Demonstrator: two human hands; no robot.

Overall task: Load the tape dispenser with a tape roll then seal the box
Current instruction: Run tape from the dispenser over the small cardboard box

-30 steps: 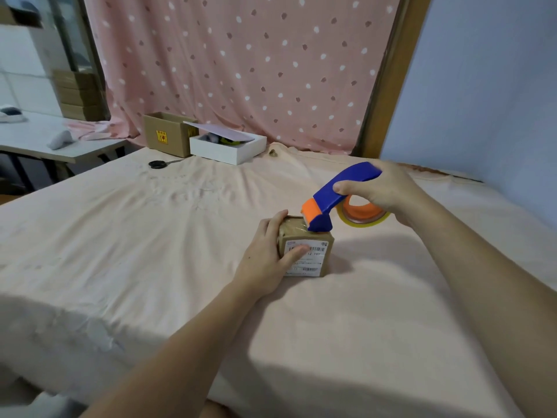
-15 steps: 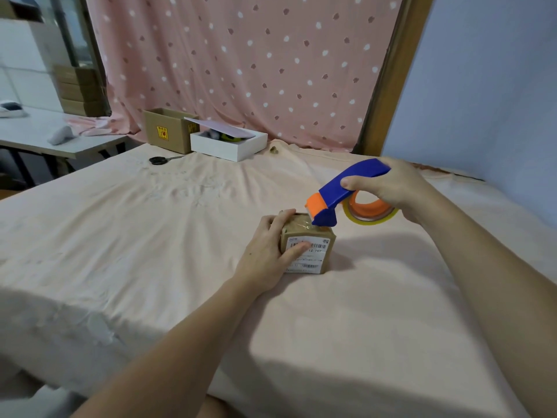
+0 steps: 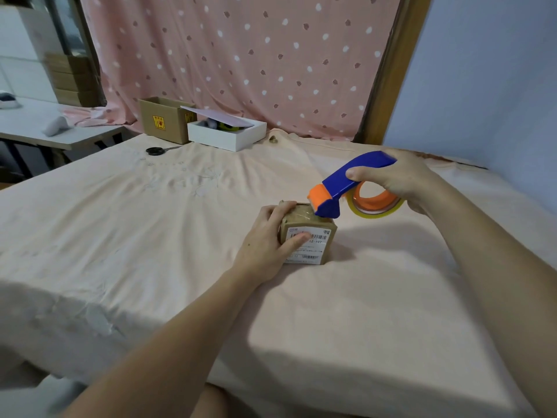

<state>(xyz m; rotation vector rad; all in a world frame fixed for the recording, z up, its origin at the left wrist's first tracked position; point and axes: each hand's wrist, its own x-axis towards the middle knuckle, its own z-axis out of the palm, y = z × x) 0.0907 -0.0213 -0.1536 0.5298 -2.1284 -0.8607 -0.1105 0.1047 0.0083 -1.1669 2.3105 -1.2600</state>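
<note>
left hand (image 3: 265, 242): your fingers curl round the box (image 3: 309, 236) at mid-bed, thumb on its near label face.
right hand (image 3: 398, 179): your fingers clamp the tape dispenser (image 3: 346, 184) handle; its orange nose rests on the box top's far-right edge.
tape roll (image 3: 376, 203): loaded, right of the box.
step: keep the nose pressed flat, pull steadily along the seam, brace the box.
hidden: tape end, blade and seam can't be made out.

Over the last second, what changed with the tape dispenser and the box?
The right hand drew the tape dispenser rightward along the top of the small cardboard box. The left hand still grips the box, which hasn't moved.
</note>
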